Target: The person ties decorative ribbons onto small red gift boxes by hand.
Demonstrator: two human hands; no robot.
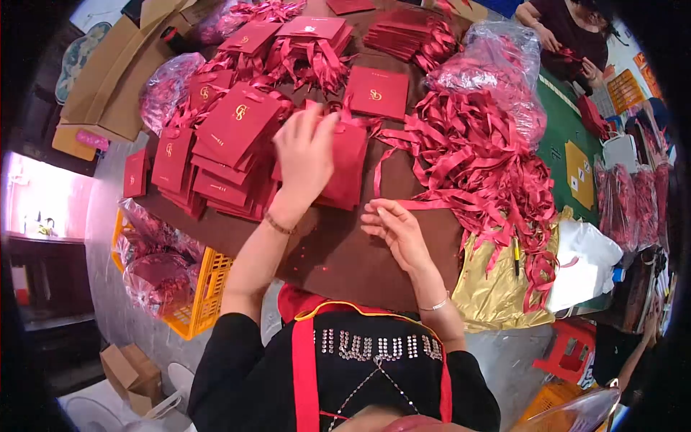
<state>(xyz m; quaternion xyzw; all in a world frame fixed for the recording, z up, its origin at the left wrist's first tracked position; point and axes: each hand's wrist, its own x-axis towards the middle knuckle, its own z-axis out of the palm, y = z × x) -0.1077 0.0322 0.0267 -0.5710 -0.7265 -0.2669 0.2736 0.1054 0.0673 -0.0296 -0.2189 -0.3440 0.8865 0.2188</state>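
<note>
My left hand (306, 160) is over a red paper bag (347, 167) lying on the brown table. Its fingers are slightly blurred and apart, close to the bag's upper left part. To the right, my right hand (394, 234) has thumb and forefinger pinched at the end of a red ribbon (432, 204), which runs into a large tangled ribbon heap (479, 155). Beside my left hand stand uneven stacks of red bags (241, 126) with gold lettering. Another red bag (376, 92) lies flat beyond both hands.
Clear plastic (504, 54) wraps more red ribbon at the back right. Gold wrapping (497, 284) with a yellow-black pen (516, 257) lies at the right edge. A yellow crate (209, 288) stands on the floor at left, near a cardboard box (119, 79). Another person (568, 36) works at back right.
</note>
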